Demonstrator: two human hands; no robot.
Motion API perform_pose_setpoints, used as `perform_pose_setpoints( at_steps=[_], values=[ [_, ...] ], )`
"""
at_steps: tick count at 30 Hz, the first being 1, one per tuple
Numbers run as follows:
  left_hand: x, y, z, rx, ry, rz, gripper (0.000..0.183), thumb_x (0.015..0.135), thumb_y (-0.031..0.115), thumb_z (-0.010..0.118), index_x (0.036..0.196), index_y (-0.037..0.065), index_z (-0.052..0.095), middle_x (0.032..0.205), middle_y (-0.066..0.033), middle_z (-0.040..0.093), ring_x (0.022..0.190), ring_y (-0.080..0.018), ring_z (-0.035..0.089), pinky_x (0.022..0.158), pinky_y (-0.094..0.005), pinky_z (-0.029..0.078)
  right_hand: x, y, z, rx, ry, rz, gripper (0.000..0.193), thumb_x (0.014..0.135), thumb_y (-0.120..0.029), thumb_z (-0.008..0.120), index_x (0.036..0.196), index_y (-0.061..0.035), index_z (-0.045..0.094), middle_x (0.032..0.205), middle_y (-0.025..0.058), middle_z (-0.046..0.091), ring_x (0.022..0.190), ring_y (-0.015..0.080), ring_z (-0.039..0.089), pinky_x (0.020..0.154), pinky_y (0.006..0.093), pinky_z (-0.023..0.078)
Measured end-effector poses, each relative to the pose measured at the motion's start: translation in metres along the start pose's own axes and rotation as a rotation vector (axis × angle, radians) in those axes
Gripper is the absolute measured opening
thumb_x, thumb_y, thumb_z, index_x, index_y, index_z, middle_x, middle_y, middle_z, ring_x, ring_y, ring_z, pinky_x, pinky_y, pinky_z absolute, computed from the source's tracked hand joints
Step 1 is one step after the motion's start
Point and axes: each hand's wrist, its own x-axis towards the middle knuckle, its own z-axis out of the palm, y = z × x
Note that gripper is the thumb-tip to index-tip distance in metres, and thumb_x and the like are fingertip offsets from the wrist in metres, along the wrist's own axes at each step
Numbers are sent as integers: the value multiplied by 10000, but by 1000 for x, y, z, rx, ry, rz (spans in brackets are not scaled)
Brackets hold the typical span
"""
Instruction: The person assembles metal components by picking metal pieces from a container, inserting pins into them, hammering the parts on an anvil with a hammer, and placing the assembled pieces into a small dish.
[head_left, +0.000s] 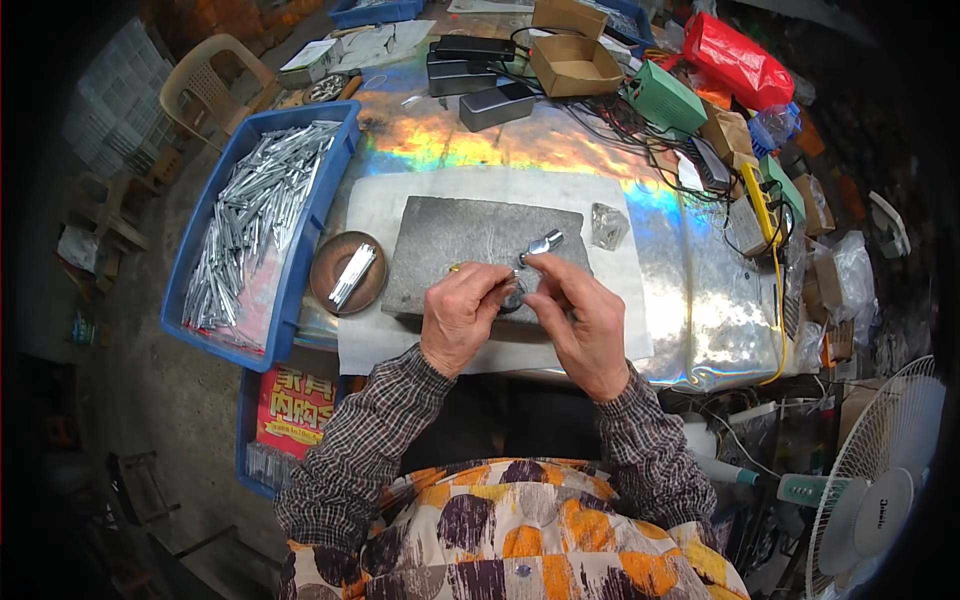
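Over the front of a grey stone block, my two hands meet, fingertips close together. My left hand is closed in a pinch on a small part, mostly hidden by the fingers. My right hand has its fingers curled beside it; what they hold cannot be made out. A dark round piece shows between the hands. Just beyond my right fingertips lies a shiny metal cylinder on the block. Left of the block, a round brown dish holds several slim silvery rods.
A blue tray heaped with silvery metal rods stands at the left. A clear plastic bag lies right of the block on white paper. Cables, a yellow power strip and boxes crowd the right; a fan stands lower right.
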Motion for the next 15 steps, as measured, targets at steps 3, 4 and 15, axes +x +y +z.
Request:
perform_pose_setpoints(
  at_steps=[3, 4, 15],
  values=[
    [-1, 2, -1, 61, 19, 21, 190, 724, 2, 664, 909, 24, 626, 813, -127, 632, 751, -297, 624, 648, -352, 493, 17, 0, 7, -52, -75, -158, 195, 767, -23, 662, 949, -10, 592, 766, 113, 576, 645, 241, 594, 554, 318, 466],
    [-1, 3, -2, 61, 25, 24, 190, 724, 2, 664, 909, 24, 626, 813, -127, 632, 751, -297, 624, 648, -352, 493, 20, 1, 8, -107, -110, -255, 198, 757, -25, 666, 942, -19, 596, 756, 113, 569, 651, 259, 594, 548, 328, 464],
    [-5, -4, 7, -10, 107, 34, 186, 729, -27, 620, 901, 40, 643, 809, -102, 646, 715, -240, 639, 630, -314, 497, -14, 15, 26, -289, 95, -494, 185, 732, 24, 698, 884, 4, 593, 774, 135, 614, 640, 275, 619, 523, 334, 476]
  ],
)
